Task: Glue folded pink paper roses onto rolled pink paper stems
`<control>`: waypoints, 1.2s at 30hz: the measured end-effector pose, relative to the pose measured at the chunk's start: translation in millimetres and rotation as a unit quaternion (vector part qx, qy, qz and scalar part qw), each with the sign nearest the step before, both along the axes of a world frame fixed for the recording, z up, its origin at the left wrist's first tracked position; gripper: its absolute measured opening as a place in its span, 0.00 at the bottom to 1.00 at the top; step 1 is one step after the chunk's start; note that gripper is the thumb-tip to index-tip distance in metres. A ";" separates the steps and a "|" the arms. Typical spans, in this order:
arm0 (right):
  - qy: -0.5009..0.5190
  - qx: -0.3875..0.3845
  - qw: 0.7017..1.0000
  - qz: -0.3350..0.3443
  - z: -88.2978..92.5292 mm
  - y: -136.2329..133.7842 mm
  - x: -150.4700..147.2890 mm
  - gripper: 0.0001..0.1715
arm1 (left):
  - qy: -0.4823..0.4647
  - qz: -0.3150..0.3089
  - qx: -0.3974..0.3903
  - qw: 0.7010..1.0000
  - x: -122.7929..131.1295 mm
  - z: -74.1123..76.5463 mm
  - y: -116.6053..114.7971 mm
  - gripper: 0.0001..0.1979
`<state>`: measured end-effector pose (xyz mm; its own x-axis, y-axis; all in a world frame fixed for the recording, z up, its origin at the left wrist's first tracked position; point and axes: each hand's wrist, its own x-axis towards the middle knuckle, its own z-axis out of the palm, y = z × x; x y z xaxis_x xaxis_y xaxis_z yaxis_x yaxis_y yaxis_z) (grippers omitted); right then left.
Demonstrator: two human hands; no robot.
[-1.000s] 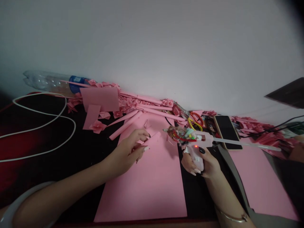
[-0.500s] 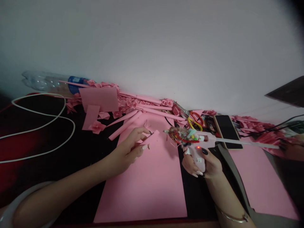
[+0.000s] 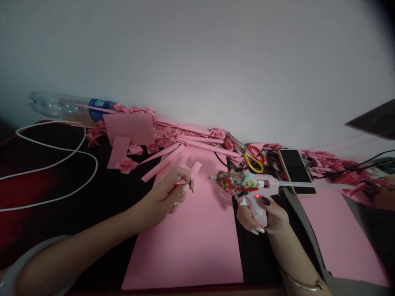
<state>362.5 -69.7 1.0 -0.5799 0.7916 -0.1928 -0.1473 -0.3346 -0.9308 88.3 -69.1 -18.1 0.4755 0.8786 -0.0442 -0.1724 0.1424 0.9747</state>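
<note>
My left hand [image 3: 163, 197] is closed in a pinch over the large pink paper sheet [image 3: 191, 255]. A small pink paper piece [image 3: 196, 167] sticks out past its fingertips; the fingers cover the rest of it. My right hand [image 3: 277, 214] grips a hot glue gun [image 3: 269, 184] by the handle. The gun lies sideways with its nozzle pointing left toward my left hand, apart from the paper piece. Colourful matted clumps coat its front, a red light glows on its side, and a glue stick [image 3: 314, 186] juts out of the back.
Rolled pink paper tubes [image 3: 203, 146] and several folded paper flowers [image 3: 166, 135] lie along the wall. Yellow-and-red-handled scissors [image 3: 254, 162] and a phone [image 3: 295, 170] rest behind the gun. A plastic bottle [image 3: 61, 106] and a white cable [image 3: 97, 164] are at left. Another person's hand [image 3: 384, 195] shows at the right edge.
My left hand has turned and drawn its fingers closer together, and the small paper piece has tilted and shifted slightly left. The glue gun has moved slightly down and left.
</note>
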 end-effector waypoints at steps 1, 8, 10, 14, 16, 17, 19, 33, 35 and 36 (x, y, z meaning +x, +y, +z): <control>0.002 0.000 1.000 0.000 0.2 0.1 -0.2 0.26 | 0.002 0.008 0.002 1.000 0.2 0.7 0.1 0.02; 0.021 -0.004 1.000 -0.005 2.3 -0.1 -1.6 0.24 | 0.010 0.001 -0.012 1.000 2.0 5.8 -0.2 0.15; 0.020 -0.006 1.000 -0.008 1.2 -0.6 -1.2 0.24 | 0.007 -0.003 -0.023 1.000 1.9 6.1 -0.4 0.14; 0.052 0.001 0.999 0.003 -1.4 -0.6 -1.5 0.24 | -0.001 -0.017 -0.035 0.999 1.4 5.2 -1.0 0.13; 0.079 0.010 0.997 0.013 -1.3 0.0 -3.1 0.23 | -0.002 -0.020 -0.033 0.999 1.3 3.5 -1.3 0.11; 0.090 0.015 0.996 0.018 -0.8 0.4 -4.1 0.23 | 0.000 -0.022 -0.031 0.999 1.3 2.6 -1.5 0.10; 0.100 0.021 0.994 0.028 0.6 1.1 -6.0 0.24 | 0.001 -0.033 -0.031 0.999 1.3 1.2 -2.0 0.09; 0.085 -0.016 0.995 0.041 -8.5 -1.6 -5.9 0.25 | -0.028 -0.079 -0.084 0.993 2.1 6.3 -6.1 0.06; 0.089 -0.019 0.995 0.046 -7.7 -1.6 -6.4 0.24 | -0.027 -0.077 -0.090 0.993 2.1 6.0 -6.7 0.07; 0.089 -0.022 0.995 0.047 -7.6 -1.7 -6.2 0.23 | -0.026 -0.077 -0.092 0.992 2.1 5.6 -6.8 0.07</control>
<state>356.3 -71.4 -6.7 -0.6796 0.7248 -0.1131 -0.2750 -0.3946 -0.8767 90.4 -75.9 -12.4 0.6088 0.7752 -0.1689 -0.1852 0.3459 0.9198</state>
